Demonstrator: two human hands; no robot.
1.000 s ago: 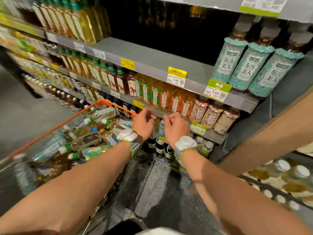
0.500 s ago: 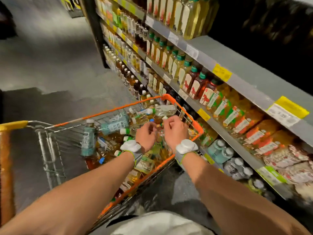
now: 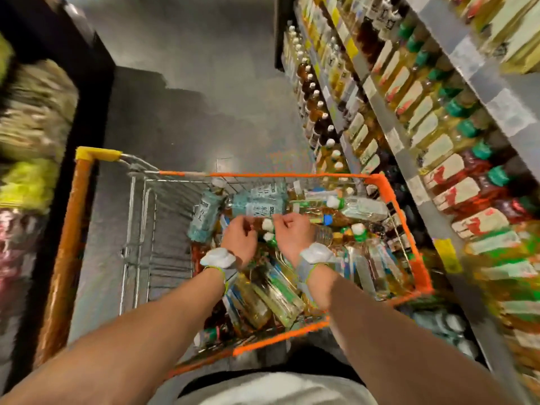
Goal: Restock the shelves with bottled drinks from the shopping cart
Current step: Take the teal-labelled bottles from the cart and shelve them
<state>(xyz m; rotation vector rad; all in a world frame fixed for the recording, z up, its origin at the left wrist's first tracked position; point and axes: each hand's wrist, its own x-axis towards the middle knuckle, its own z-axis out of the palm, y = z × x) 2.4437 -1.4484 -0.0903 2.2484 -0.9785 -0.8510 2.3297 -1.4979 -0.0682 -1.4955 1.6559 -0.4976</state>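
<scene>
An orange-rimmed wire shopping cart (image 3: 395, 206) stands in front of me, its right half piled with lying bottled drinks. Among them are a teal-labelled bottle (image 3: 257, 203), a clear bottle with a white cap (image 3: 362, 209) and yellow tea bottles (image 3: 277, 296). My left hand (image 3: 239, 242) and my right hand (image 3: 292, 236) hover close together over the pile, fingers curled under, nothing visibly held. Two white bottle caps (image 3: 267, 229) show between them. The drink shelves (image 3: 409, 159) run along the right.
The cart's orange handle (image 3: 67, 244) with a yellow end is at the left. Another blurred rack of goods (image 3: 29, 141) lines the far left. Grey aisle floor (image 3: 190, 112) stretches ahead beyond the cart. Shelf bottles with green caps (image 3: 420, 112) stand in tight rows.
My view has swung left and down from the shelf to the cart. Both hands have come away from the shelf bottles and now sit over the cart's pile, still curled.
</scene>
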